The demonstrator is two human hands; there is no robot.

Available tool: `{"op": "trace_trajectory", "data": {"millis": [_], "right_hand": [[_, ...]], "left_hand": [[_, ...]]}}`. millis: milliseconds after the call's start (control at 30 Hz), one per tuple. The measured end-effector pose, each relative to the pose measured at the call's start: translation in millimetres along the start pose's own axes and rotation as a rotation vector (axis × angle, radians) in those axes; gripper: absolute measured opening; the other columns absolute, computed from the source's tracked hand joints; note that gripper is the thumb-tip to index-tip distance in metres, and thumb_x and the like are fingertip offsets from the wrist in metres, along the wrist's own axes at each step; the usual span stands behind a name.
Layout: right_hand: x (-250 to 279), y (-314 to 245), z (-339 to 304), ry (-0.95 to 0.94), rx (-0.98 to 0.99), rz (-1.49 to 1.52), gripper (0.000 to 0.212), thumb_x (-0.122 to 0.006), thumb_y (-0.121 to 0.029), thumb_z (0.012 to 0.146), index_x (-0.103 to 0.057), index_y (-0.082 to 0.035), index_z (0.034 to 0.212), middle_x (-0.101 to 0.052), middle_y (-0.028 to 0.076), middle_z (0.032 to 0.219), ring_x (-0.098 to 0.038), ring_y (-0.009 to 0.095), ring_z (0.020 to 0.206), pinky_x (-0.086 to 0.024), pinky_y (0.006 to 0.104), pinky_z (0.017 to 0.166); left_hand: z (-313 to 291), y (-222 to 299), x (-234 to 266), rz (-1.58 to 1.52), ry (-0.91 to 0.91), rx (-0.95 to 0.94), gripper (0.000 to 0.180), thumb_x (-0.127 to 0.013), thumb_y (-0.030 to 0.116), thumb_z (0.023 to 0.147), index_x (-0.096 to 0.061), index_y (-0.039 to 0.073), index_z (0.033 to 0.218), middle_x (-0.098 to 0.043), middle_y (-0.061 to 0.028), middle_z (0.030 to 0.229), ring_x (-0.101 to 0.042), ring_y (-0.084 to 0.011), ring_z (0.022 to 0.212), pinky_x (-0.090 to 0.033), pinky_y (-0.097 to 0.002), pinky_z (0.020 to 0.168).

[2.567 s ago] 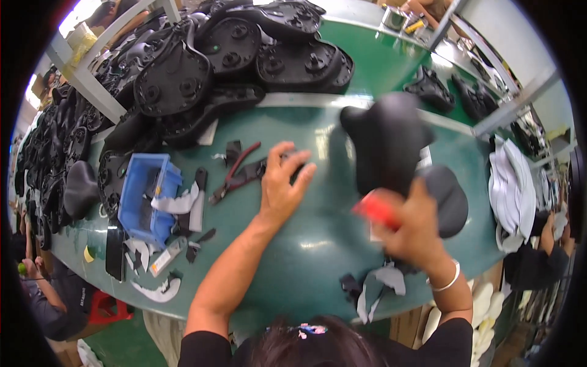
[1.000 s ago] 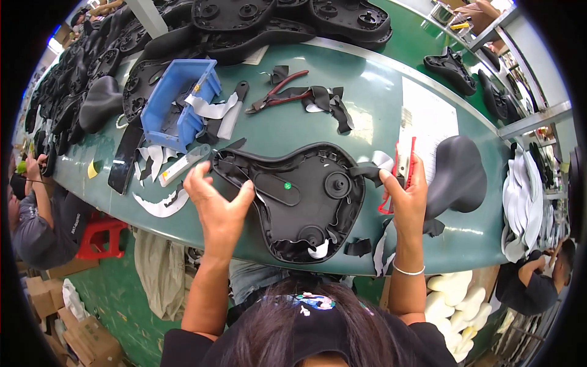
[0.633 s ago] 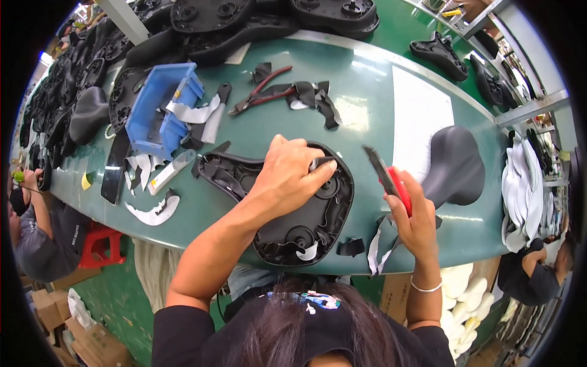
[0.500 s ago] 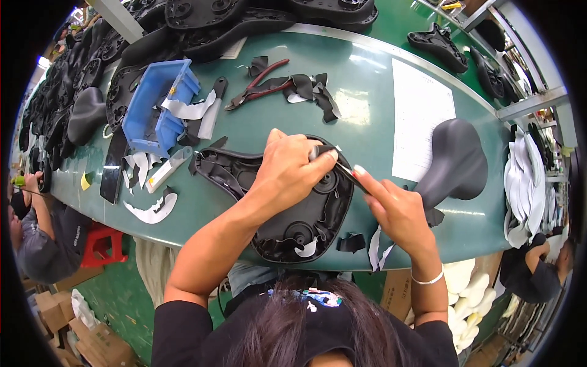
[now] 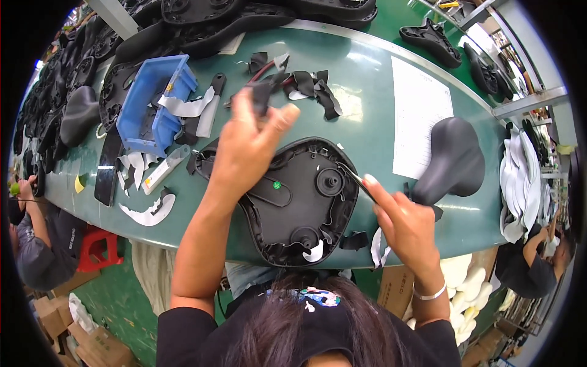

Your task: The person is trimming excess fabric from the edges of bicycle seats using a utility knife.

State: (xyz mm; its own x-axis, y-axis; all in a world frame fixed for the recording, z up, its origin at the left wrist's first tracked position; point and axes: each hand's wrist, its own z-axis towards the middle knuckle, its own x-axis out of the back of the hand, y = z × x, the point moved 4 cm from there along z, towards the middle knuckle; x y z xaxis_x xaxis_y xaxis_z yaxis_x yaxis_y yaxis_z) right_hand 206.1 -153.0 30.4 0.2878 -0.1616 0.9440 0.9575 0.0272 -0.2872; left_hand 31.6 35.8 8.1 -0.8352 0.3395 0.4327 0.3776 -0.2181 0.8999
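An upturned black bicycle saddle (image 5: 281, 217) lies on the green table in front of me, its hollow underside facing up. My left hand (image 5: 247, 144) is raised over its narrow end, thumb and fingers apart. A dark scrap of trim (image 5: 262, 96), smeared by motion, hangs loose beside its fingertips. In my right hand (image 5: 400, 223) I pinch a slim pointed metal tool (image 5: 359, 180), its tip at the saddle's right rim. Beyond my left hand lie red-handled pliers (image 5: 260, 72), partly covered by scraps.
A blue bin (image 5: 136, 113), a knife (image 5: 211, 113) and a phone (image 5: 107, 174) stand or lie at left. At right are a paper sheet (image 5: 416, 116) and a finished saddle (image 5: 452, 159). Saddles pile up at the far edge. Co-workers sit on both sides.
My left hand has left the saddle's rim and moved up and left, with a dark scrap at its fingers. More of the saddle's underside shows. My right hand has dropped slightly, still holding the tool.
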Motion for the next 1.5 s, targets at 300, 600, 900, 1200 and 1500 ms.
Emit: {"op": "trace_trajectory", "data": {"millis": [300,600,900,1200,1500], "right_hand": [[-17.4,-31.5,-42.3,-0.222,-0.216,-0.027,0.06,-0.058,-0.01,0.082,-0.04,-0.014,0.139,-0.052,0.015,0.058,-0.053,0.033,0.045,-0.04,0.0464,0.043],[-17.5,-21.6,-13.8,0.242,-0.239,0.529,0.059,-0.064,-0.005,0.083,-0.039,-0.007,0.136,-0.063,0.021,0.109,-0.067,0.037,0.081,-0.053,0.0406,0.071],[-29.6,11.1,34.9,0.208,-0.417,0.836,0.044,-0.065,-0.004,0.083,-0.047,-0.001,0.123,-0.06,0.002,0.08,-0.056,0.012,0.063,-0.049,0.0287,0.06],[-15.7,12.0,18.1,0.071,-0.133,0.364,0.052,-0.064,-0.011,0.085,-0.048,-0.014,0.134,-0.062,0.01,0.077,-0.061,0.025,0.062,-0.048,0.0348,0.058],[11.2,-26.8,-12.3,-0.139,-0.095,-0.079,0.051,-0.064,-0.012,0.08,-0.056,-0.02,0.13,-0.057,0.008,0.064,-0.053,0.025,0.051,-0.039,0.036,0.048]], "left_hand": [[-39.7,-12.0,-21.9,0.628,-0.147,-0.051,0.046,-0.047,0.047,0.095,-0.053,0.004,0.109,-0.06,-0.0137,0.063,-0.06,-0.0356,0.063,-0.043,-0.045,0.057],[-62.9,-12.2,-14.6,0.614,0.042,-0.14,0.035,-0.049,0.04,0.095,-0.056,0.006,0.095,-0.063,-0.0108,0.069,-0.06,-0.0329,0.057,-0.044,-0.0406,0.053],[-56.0,26.5,-5.1,0.512,0.323,-0.531,0.028,-0.065,0.038,0.08,-0.062,0.015,0.095,-0.059,-0.0063,0.11,-0.051,-0.0295,0.112,-0.036,-0.0511,0.092],[-25.1,13.4,-44.5,0.444,-0.124,-0.511,0.01,-0.068,0.017,0.08,-0.065,0.008,0.079,-0.056,-0.003,0.105,-0.049,-0.021,0.108,-0.017,-0.0508,0.103],[-20.4,-1.4,6.3,-0.132,0.488,-0.186,0.015,-0.066,0.02,0.086,-0.066,0.005,0.085,-0.054,-0.0046,0.109,-0.053,-0.015,0.096,-0.032,-0.0345,0.093]]}}
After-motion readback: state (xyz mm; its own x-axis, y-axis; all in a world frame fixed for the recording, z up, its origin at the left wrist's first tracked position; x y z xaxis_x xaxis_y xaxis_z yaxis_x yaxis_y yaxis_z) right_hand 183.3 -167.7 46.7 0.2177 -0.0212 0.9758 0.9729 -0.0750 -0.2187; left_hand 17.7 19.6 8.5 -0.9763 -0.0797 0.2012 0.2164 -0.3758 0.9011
